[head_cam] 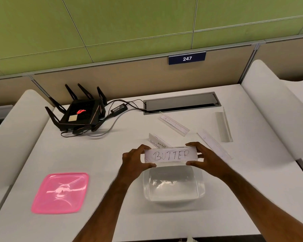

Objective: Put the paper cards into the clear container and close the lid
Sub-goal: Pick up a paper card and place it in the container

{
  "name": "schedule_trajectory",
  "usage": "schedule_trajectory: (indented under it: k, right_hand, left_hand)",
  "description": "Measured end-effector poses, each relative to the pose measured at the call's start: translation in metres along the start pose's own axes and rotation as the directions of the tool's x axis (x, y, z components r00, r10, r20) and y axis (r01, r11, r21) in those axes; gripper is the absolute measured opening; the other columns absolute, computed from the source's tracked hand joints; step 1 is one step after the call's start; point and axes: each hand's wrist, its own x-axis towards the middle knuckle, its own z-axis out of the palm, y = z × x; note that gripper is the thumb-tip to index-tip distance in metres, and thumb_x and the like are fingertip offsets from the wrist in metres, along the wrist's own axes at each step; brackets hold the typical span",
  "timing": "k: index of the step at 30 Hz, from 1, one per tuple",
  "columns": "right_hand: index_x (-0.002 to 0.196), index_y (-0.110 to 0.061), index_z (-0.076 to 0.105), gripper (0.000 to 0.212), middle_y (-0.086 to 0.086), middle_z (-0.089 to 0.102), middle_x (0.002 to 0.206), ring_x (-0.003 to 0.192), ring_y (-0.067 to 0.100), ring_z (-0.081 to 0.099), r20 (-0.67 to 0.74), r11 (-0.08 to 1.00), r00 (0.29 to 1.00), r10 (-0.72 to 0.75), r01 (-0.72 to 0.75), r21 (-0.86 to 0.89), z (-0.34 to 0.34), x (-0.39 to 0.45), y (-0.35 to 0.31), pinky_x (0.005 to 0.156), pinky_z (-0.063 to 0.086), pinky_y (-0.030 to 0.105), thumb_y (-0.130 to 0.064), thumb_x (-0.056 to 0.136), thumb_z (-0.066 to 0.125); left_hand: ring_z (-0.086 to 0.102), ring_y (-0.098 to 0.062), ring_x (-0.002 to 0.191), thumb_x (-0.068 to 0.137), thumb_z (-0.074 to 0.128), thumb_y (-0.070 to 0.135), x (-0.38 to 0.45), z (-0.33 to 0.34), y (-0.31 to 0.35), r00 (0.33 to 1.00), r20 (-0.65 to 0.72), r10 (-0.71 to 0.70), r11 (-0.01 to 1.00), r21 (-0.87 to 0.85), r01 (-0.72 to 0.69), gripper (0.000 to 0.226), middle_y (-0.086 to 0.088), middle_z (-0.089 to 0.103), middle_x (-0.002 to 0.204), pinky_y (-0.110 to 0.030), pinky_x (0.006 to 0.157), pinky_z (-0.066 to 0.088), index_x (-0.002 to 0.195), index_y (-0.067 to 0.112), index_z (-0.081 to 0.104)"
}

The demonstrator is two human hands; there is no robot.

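Observation:
A white paper card (171, 154) marked "BUTTER" is held upright by both ends just above the far rim of the clear container (173, 196). My left hand (136, 158) pinches its left end and my right hand (199, 157) pinches its right end. The container stands open on the white table, and nothing shows inside it. Its pink lid (59, 193) lies flat to the left. Behind the held card lies another card (157, 143), partly hidden. Further back are two more cards (174, 124) (214, 145) and a clear strip (224, 124).
A black router (79, 114) with antennas and its cables sits at the back left. A grey cable hatch (180, 103) is set into the table at the back. White padded dividers (276, 110) flank the desk on both sides.

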Motion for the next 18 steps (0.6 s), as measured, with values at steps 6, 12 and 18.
schedule_trajectory:
  k: [6, 12, 18]
  right_hand:
    - [0.131, -0.048, 0.047, 0.069, -0.026, 0.058, 0.127, 0.117, -0.005, 0.058, 0.015, 0.998, 1.0, 0.028, -0.027, -0.049, -0.002, -0.003, -0.001, 0.082, 0.053, 0.011, -0.052, 0.073, 0.083]
    - [0.126, -0.044, 0.052, 0.054, -0.025, 0.061, 0.124, 0.113, -0.004, 0.059, 0.043, 0.993, 0.998, 0.054, -0.049, -0.109, -0.005, -0.007, 0.001, 0.087, 0.056, 0.018, -0.046, 0.079, 0.08]
    - [0.113, -0.045, 0.055, 0.047, -0.029, 0.064, 0.113, 0.112, -0.003, 0.057, 0.086, 0.978, 0.993, 0.079, -0.061, -0.199, -0.001, -0.011, 0.002, 0.088, 0.048, 0.019, -0.049, 0.075, 0.082]
  left_hand:
    - [0.056, -0.001, 0.106, 0.062, 0.087, 0.058, -0.005, 0.002, 0.002, 0.998, 0.06, -0.032, 0.999, -0.032, 0.034, 0.065, 0.018, 0.066, 0.109, -0.033, 0.094, 0.038, 0.113, 0.042, 0.05]
    - [0.056, -0.006, 0.106, 0.06, 0.088, 0.057, -0.013, 0.008, 0.002, 0.995, 0.092, -0.046, 0.998, -0.041, 0.05, 0.064, 0.02, 0.064, 0.11, -0.036, 0.092, 0.041, 0.106, 0.039, 0.047]
    - [0.045, -0.014, 0.093, 0.062, 0.089, 0.049, -0.02, 0.015, 0.0, 0.986, 0.152, -0.069, 0.998, 0.023, 0.066, 0.062, 0.016, 0.059, 0.109, -0.028, 0.069, 0.038, 0.1, 0.034, 0.043]
